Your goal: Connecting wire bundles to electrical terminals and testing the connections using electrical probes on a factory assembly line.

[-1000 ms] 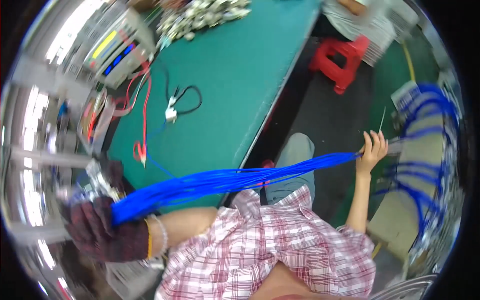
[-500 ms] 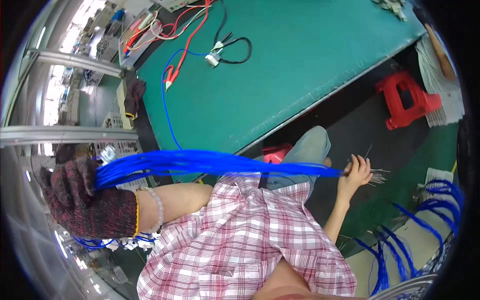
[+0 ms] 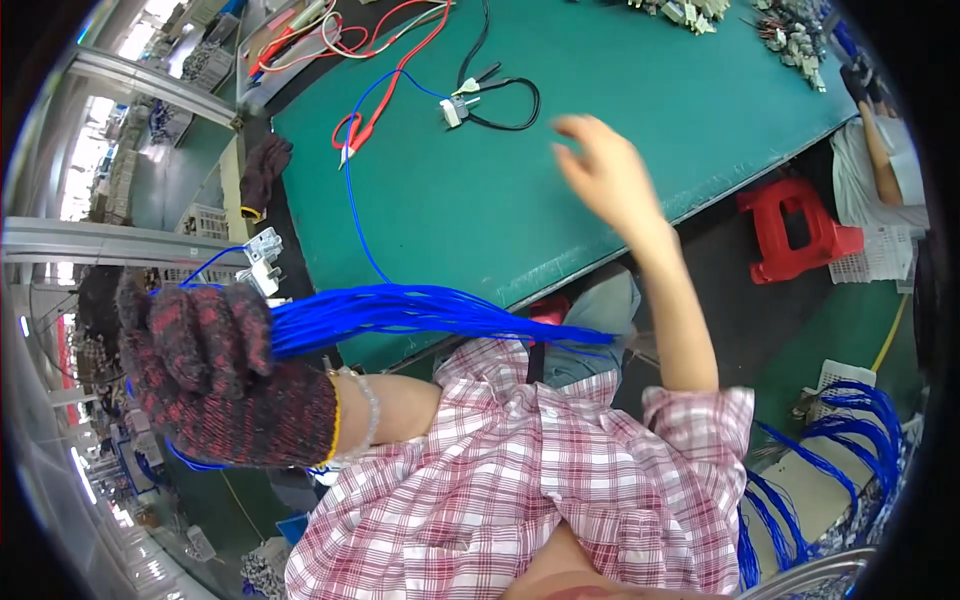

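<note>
A dark red-and-black knitted glove covers my left hand (image 3: 205, 365), which is closed around a bundle of blue wires (image 3: 400, 312). The bundle stretches to the right across my lap, and its far end hangs loose. White connectors (image 3: 262, 270) show beside the glove on the bundle's other end. My bare right hand (image 3: 608, 172) is raised over the green table, fingers apart, with nothing in it and slightly blurred. Nearest to it on the tabletop is a white plug with a black cable loop (image 3: 455, 110). One blue wire runs from there toward the bundle.
A red clip lead (image 3: 362, 135) lies on the green table (image 3: 560, 240). Connector piles (image 3: 800, 50) sit at its far right. A red stool (image 3: 800, 232) stands beyond the table edge, near another person's arm (image 3: 880, 160). More blue wire bundles (image 3: 850, 430) hang at lower right.
My right hand has let go of the bundle's right end and moved up and left over the table. My left hand, still gripping the wires, has shifted to the right.
</note>
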Motion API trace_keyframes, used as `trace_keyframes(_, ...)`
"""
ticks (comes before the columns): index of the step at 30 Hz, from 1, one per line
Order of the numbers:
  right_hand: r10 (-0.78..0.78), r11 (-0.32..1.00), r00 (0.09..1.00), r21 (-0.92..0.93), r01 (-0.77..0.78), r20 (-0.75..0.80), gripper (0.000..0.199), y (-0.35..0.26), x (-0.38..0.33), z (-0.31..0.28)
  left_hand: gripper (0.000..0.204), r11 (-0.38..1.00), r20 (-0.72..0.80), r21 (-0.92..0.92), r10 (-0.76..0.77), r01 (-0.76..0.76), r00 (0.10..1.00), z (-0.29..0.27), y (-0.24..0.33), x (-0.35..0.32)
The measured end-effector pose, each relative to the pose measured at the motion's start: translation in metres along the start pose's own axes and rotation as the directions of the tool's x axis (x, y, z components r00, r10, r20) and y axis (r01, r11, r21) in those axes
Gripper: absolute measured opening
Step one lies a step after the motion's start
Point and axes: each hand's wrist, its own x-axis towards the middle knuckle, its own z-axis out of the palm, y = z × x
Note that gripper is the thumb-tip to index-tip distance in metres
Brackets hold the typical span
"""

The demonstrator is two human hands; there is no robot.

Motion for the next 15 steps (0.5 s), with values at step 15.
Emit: trace_keyframes(15, -0.047, 0.266, 0.785, 0.765, -0.587, 0.618, 0.036, -0.167, 0.148, 0.137, 0.036, 0.757, -0.006, -0.226, -0.63, 0.612, 0.777, -0.061, -0.062, 0.022)
